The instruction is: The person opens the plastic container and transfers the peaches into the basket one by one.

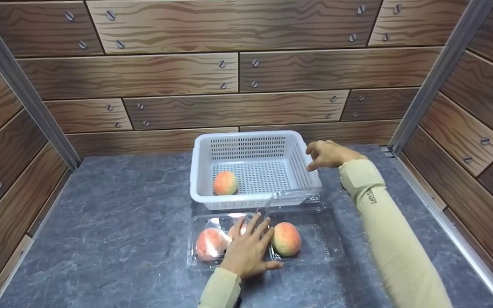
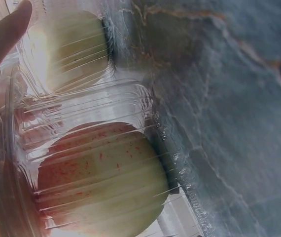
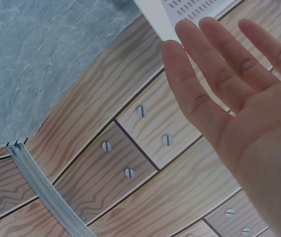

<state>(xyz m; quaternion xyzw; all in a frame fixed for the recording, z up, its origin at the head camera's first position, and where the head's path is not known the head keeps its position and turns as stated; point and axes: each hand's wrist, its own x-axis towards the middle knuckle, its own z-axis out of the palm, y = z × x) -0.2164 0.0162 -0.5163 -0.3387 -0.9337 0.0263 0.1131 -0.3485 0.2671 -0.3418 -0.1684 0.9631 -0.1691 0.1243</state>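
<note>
My left hand (image 1: 248, 252), fingers spread, rests on the clear plastic fruit box (image 1: 195, 222) at the front. Under the clear plastic lie a red-and-yellow mango (image 1: 209, 244) and another one partly hidden by my fingers. The left wrist view shows a mango (image 2: 101, 177) close up behind the ribbed plastic wall. Just right of my left fingers, a mango (image 1: 287, 239) sits in the open right-hand part of the clear packaging. My right hand (image 1: 328, 154) holds nothing, its fingers loosely bent beside the right rim of the white basket (image 1: 197, 171). One mango (image 1: 226, 183) lies inside at the basket's left.
A raised clear lid (image 1: 293, 196) leans near the basket's front rim. The grey marbled tabletop (image 1: 122, 235) runs back to a wood-patterned wall (image 1: 178, 77), with metal corner posts (image 1: 426, 77) and similar panels on both sides.
</note>
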